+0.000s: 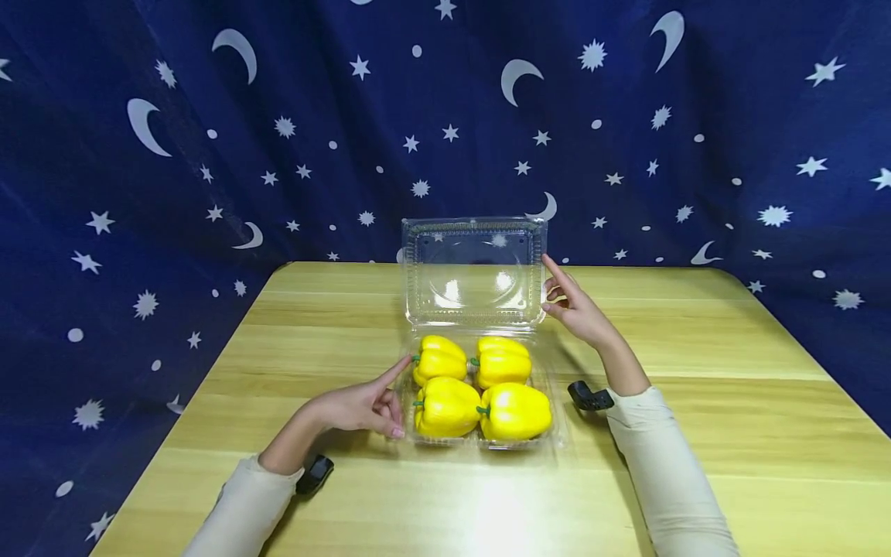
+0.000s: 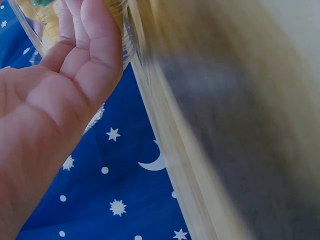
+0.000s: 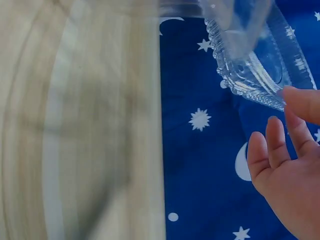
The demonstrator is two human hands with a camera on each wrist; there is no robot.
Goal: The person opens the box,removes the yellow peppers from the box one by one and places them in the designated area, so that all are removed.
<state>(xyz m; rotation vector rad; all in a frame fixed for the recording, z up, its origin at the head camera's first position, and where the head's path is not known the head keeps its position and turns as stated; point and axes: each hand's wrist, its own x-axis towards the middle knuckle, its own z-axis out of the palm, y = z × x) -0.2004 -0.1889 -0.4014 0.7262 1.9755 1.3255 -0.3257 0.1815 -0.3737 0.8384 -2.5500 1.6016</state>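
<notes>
A clear plastic clamshell box (image 1: 557, 433) lies on the table with its lid (image 1: 473, 282) raised upright at the back. Several yellow bell peppers (image 1: 506, 362) with green stems sit inside its base in two rows. My left hand (image 1: 355, 406) is at the box's left side, index finger stretched to the rim beside a stem, thumb near the front corner. At the lid's right edge is my right hand (image 1: 581, 309), index finger straight along it and thumb tip lower on the same edge. In the right wrist view, the thumb meets the lid corner (image 3: 270, 97), with the other fingers loosely bent.
The light wooden table (image 1: 696, 464) extends around the box on all sides. A dark blue curtain (image 1: 445, 93) with white moons and stars hangs behind it. Black wrist devices (image 1: 590, 396) are on both forearms, by the pale sleeves.
</notes>
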